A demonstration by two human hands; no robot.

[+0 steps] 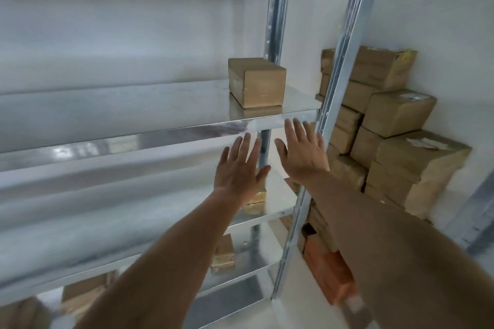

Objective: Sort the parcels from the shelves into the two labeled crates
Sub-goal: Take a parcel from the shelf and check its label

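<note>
Left hand: my left hand is raised, fingers straight and spread, holding nothing, below the shelf edge.
Right hand: my right hand is just beside it, fingers spread wide and bare, the fingertips at the front edge of the shelf.
Lower shelves: small parcels sit on the levels beneath my arms, partly hidden.
Parcel: one brown parcel stands upright on the shelf, near its right end, above and beyond both hands, untouched.
Post: a metal upright runs past my right hand.
Stack: more brown boxes are piled against the wall, right of the rack.
Crates: not in view.
</note>
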